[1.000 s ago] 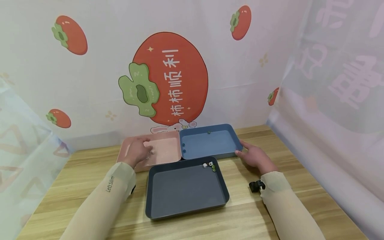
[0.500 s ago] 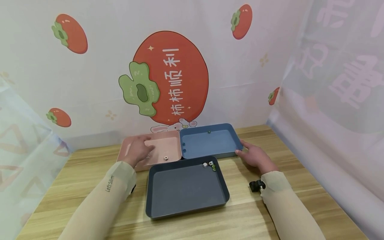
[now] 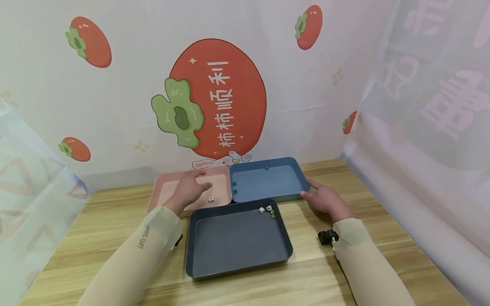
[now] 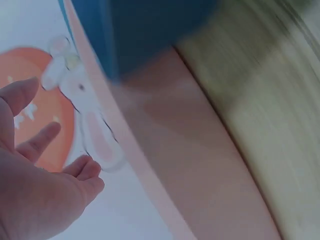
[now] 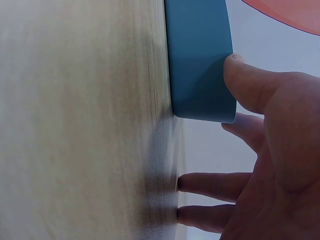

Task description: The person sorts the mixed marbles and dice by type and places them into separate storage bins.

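My left hand (image 3: 189, 189) hovers over the pink tray (image 3: 164, 183), fingers extended and apart. A white die (image 3: 211, 200) lies on the tray floor just below the thumb. In the left wrist view, nothing shows between the left hand's spread fingers (image 4: 40, 142). At the near right corner of the blue tray (image 3: 269, 187), my right hand (image 3: 325, 199) holds the wall, thumb on the front side and index finger round the end. The right wrist view shows that thumb (image 5: 242, 75) against the rim, with two other fingers reaching down to the table.
A dark grey tray (image 3: 237, 244) stands in front, with white dice (image 3: 261, 210) and green beads (image 3: 273, 214) in its far right corner. Inside the blue tray lie blue beads (image 3: 235, 191) and a green bead (image 3: 266, 168). A printed cloth (image 3: 298, 97) hangs behind the wooden table (image 3: 314, 272).
A die came into sight in the pink tray as my left hand let go of it or uncovered it. The left hand then shifted right, toward that die. My right hand has stayed put.
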The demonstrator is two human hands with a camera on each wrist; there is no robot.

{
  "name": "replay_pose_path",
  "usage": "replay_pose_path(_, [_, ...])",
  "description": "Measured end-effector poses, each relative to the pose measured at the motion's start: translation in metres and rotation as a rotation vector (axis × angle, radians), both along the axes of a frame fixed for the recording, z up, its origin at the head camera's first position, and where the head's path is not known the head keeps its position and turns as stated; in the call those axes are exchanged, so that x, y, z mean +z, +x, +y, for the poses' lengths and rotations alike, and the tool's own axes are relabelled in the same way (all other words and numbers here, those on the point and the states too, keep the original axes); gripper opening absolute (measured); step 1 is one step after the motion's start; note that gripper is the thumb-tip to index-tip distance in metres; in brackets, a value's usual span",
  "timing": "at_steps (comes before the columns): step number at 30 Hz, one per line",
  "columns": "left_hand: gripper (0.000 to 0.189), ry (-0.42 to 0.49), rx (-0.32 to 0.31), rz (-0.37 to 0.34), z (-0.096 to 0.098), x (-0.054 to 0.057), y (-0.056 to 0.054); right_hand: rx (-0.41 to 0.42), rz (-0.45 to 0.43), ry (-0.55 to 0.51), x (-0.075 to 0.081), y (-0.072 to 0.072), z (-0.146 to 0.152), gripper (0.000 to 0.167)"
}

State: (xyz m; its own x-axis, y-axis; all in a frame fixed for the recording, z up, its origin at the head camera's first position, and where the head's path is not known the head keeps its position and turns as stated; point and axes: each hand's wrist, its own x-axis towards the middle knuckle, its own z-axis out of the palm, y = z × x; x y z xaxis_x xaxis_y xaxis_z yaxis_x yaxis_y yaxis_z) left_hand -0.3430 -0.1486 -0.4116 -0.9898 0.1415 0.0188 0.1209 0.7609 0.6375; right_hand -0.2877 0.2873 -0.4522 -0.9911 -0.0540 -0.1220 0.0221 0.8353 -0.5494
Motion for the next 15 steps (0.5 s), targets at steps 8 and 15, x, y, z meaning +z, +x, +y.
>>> replay_pose_path(8, [0.085,0.075,0.017,0.035,0.046,0.013,0.022,-0.003,-0.007,-0.005,0.003,0.002,-0.002,0.076])
replay_pose_path(15, [0.088,0.088,-0.06,0.061,0.071,0.028,0.034,-0.01,-0.01,-0.005,0.002,0.001,-0.001,0.078])
